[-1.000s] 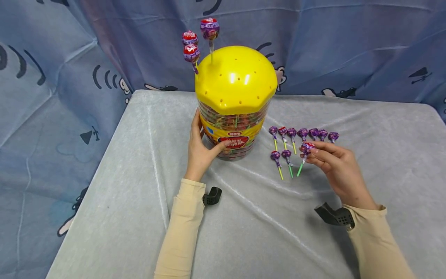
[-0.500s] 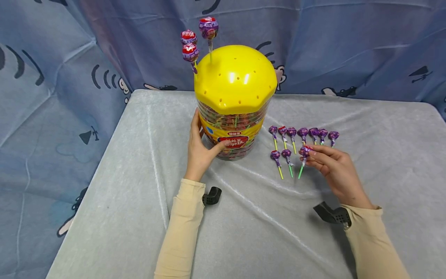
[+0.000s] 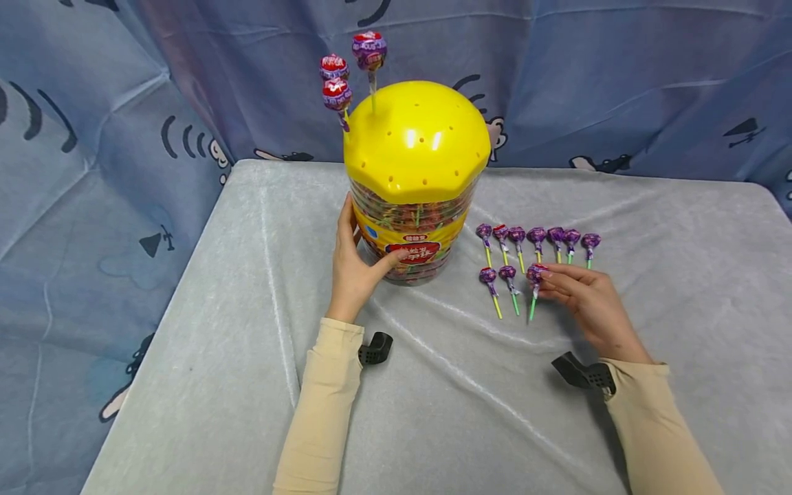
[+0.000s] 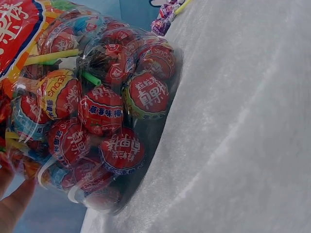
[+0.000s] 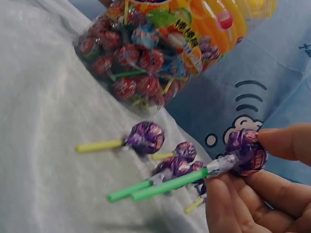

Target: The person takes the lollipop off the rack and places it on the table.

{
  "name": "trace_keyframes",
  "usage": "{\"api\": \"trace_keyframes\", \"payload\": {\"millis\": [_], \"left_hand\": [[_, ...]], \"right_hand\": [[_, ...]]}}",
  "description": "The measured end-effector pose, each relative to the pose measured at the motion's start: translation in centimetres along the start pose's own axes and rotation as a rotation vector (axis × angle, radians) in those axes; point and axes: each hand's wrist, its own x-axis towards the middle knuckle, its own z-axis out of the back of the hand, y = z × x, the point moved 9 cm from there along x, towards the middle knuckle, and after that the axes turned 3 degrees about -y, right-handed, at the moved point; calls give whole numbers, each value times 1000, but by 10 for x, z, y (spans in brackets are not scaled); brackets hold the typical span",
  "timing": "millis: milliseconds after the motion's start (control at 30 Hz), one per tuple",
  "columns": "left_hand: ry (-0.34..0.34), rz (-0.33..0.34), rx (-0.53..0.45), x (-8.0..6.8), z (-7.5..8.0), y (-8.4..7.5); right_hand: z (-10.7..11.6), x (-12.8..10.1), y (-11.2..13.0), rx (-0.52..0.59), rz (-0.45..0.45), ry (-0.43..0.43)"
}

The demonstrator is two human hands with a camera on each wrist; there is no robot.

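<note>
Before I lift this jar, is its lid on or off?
On: the head view shows the yellow lid capping the jar.

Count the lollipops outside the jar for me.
13 visible: three lollipops at the yellow lid, seven lollipops in the far table row, two lollipops in the near row, one lollipop in the right hand. Others may be hidden.

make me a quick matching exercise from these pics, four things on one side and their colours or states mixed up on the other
Column one
1. left hand
2. right hand
3. lid
4. tablecloth

Column two
A. yellow, with small holes
B. holding a lollipop with a green stick
C. pale grey, under the jar
D. gripping the side of the jar

Right pairs: 1-D, 2-B, 3-A, 4-C
</note>
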Motion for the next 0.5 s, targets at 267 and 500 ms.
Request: {"api": "trace_keyframes", "payload": {"millis": [267, 500], "left_hand": [[1, 3, -3, 0, 0, 0], [-1, 2, -3, 0, 0, 1]], "right_hand": [[6, 4, -9, -36, -7, -11], [8, 7, -15, -27, -10, -21]]}}
